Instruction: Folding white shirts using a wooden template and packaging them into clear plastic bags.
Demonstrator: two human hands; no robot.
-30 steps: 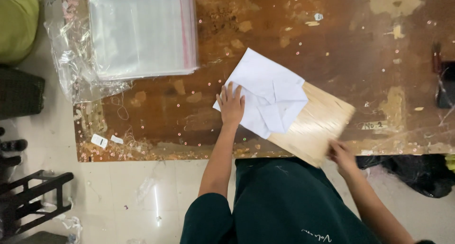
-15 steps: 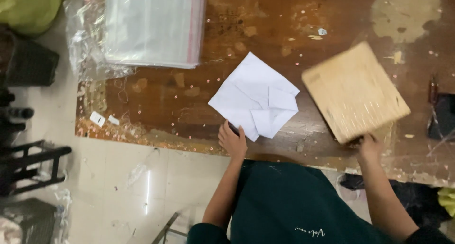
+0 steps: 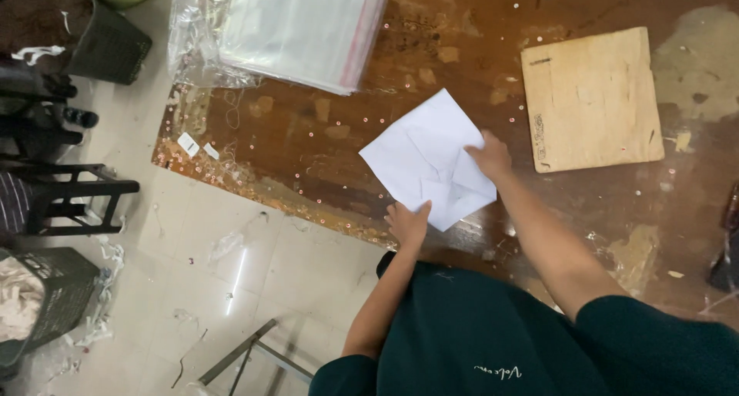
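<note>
White folded paper (image 3: pixel 427 159) lies mid-tabletop (image 3: pixel 308 150), now uncovered: the wooden board (image 3: pixel 591 97) has moved aside to its right. Both hands, left (image 3: pixel 408 223) and right (image 3: pixel 489 154), press flat, fingers open, smoothing it.

Head-worn camera looking steeply down from above the person's torso, framing at moderate range the worn brown wooden tabletop (image 3: pixel 323 146) and pale tiled floor (image 3: pixel 254 288) (single view).
</note>
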